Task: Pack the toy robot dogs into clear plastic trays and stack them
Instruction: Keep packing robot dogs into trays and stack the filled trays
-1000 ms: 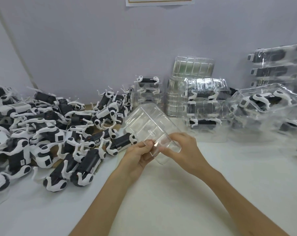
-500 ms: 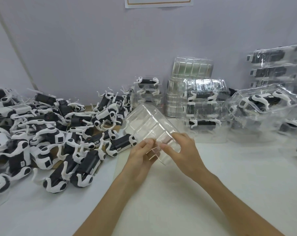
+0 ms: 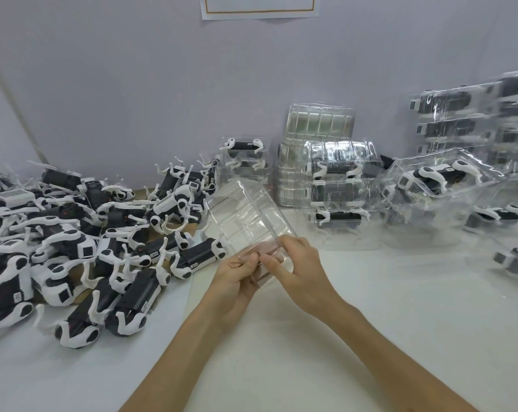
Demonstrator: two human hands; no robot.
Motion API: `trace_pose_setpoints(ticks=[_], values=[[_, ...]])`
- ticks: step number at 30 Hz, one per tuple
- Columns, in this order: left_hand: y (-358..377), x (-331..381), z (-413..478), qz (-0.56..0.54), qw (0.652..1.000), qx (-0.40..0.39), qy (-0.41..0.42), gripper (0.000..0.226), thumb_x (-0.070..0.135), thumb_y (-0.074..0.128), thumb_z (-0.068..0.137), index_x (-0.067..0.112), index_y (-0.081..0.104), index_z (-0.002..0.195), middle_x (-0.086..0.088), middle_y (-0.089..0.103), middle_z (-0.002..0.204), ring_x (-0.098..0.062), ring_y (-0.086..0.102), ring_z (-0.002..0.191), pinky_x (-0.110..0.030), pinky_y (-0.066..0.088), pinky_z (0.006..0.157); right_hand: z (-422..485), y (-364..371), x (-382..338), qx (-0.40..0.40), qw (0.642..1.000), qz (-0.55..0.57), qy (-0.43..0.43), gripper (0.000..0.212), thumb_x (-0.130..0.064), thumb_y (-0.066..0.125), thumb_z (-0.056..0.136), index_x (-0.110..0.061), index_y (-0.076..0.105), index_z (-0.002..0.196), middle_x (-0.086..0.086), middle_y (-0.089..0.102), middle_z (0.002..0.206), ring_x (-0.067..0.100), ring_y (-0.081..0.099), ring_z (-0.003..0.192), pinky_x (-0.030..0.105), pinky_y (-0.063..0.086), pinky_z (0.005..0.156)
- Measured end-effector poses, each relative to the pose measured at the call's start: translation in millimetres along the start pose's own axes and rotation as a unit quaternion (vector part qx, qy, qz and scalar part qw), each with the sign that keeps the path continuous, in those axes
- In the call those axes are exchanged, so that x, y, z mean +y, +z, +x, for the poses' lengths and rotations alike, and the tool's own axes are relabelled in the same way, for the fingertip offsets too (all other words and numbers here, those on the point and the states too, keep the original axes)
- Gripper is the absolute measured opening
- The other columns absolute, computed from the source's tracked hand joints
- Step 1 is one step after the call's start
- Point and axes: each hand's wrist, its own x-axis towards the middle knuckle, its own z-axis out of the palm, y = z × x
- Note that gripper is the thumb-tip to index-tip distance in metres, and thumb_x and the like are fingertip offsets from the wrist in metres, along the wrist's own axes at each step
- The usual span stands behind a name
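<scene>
Both hands' fingers [image 3: 253, 261] pinch the near edge of an empty clear tray [image 3: 249, 221]. Thin, flexible plastic: excess pinch force may crack or buckle it.

We see a clear, glossy plastic tray [image 3: 252, 221], toy dogs [image 3: 139, 295] in smooth black-and-white plastic, a matt white table [image 3: 341, 337], and a matt wall [image 3: 162, 84].
</scene>
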Motion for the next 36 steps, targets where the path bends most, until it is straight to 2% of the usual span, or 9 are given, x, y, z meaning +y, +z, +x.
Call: trace_pose_setpoints(ticks=[6,12,17,19,22,24,28,32,36], values=[[1,-3,0,-0.002,0.998,0.053,0.026,0.028,0.008,0.059,0.077,-0.003,0.063,0.103,-0.017,0.075,0.084,-0.022,0.076,0.078,-0.028,0.060,0.065,-2,5,0,-0.002,1.000,-0.008,0.001,0.034,-0.069,0.043,0.085,-0.038,0.056,0.091,-0.021,0.060,0.094,-0.002,0.045,0.108,0.015,0.023,0.096],[-1,-5,1,0.009,0.997,0.068,0.048,0.025,0.008,0.061,0.076,-0.001,0.066,0.099,-0.014,0.075,0.080,-0.020,0.075,0.071,-0.027,0.059,0.062,-2,6,0,-0.011,1.000,-0.016,-0.011,0.041,-0.066,0.045,0.087,-0.028,0.059,0.094,-0.018,0.061,0.095,0.000,0.049,0.106,0.021,0.026,0.100],[-4,0,-1,0.072,0.991,0.096,0.056,0.008,0.018,0.076,0.067,0.015,0.079,0.074,-0.004,0.076,0.082,-0.013,0.071,0.070,-0.024,0.057,0.062,-3,6,-5,0.000,1.000,-0.001,-0.019,0.033,-0.057,0.050,0.090,-0.027,0.061,0.099,-0.018,0.064,0.100,0.004,0.055,0.108,0.026,0.029,0.103],[-5,1,-2,0.094,0.987,0.121,0.054,0.022,0.029,0.083,0.057,0.014,0.073,0.071,-0.001,0.072,0.072,-0.012,0.069,0.065,-0.023,0.055,0.058,-3,5,-6,0.003,1.000,-0.003,-0.015,0.031,-0.055,0.053,0.092,-0.026,0.061,0.100,-0.016,0.064,0.101,0.005,0.055,0.106,0.026,0.029,0.103],[-5,3,-3,0.111,0.986,0.116,0.044,0.039,0.033,0.089,0.056,0.013,0.064,0.079,-0.001,0.068,0.072,-0.014,0.068,0.065,-0.022,0.055,0.057,-3,2,-8,0.016,1.000,0.002,-0.010,0.033,-0.056,0.053,0.090,-0.025,0.060,0.099,-0.015,0.064,0.100,0.005,0.055,0.105,0.024,0.029,0.101],[-5,4,-3,0.096,0.991,0.085,0.037,0.027,0.030,0.089,0.064,0.017,0.070,0.078,-0.001,0.071,0.079,-0.015,0.070,0.071,-0.024,0.057,0.062,-3,1,-8,0.023,1.000,0.005,-0.007,0.031,-0.055,0.054,0.089,-0.026,0.061,0.098,-0.017,0.064,0.099,0.003,0.054,0.104,0.024,0.030,0.101],[-6,3,-3,0.026,0.999,0.038,0.025,0.022,0.031,0.061,0.091,0.016,0.073,0.102,-0.010,0.074,0.101,-0.025,0.073,0.091,-0.032,0.059,0.077,-2,-1,-7,0.049,0.998,0.044,0.008,0.022,-0.041,0.063,0.088,-0.021,0.066,0.096,-0.017,0.066,0.094,0.006,0.060,0.101,0.038,0.041,0.098],[-4,2,0,0.017,0.999,0.045,0.018,0.030,0.024,0.057,0.090,0.009,0.062,0.116,-0.013,0.075,0.104,-0.025,0.074,0.090,-0.032,0.059,0.077,-1,-5,-8,0.077,0.992,0.095,0.027,0.027,-0.044,0.064,0.083,-0.018,0.069,0.091,-0.010,0.069,0.092,0.008,0.063,0.097,0.026,0.046,0.091],[-6,1,0,0.003,0.998,0.056,0.015,0.029,0.022,0.057,0.089,0.007,0.063,0.114,-0.012,0.076,0.102,-0.025,0.075,0.087,-0.031,0.059,0.073,0,-6,-7,0.070,0.992,0.100,0.043,0.004,-0.023,0.071,0.091,-0.019,0.069,0.091,-0.009,0.069,0.092,0.009,0.063,0.098,0.021,0.043,0.091]])
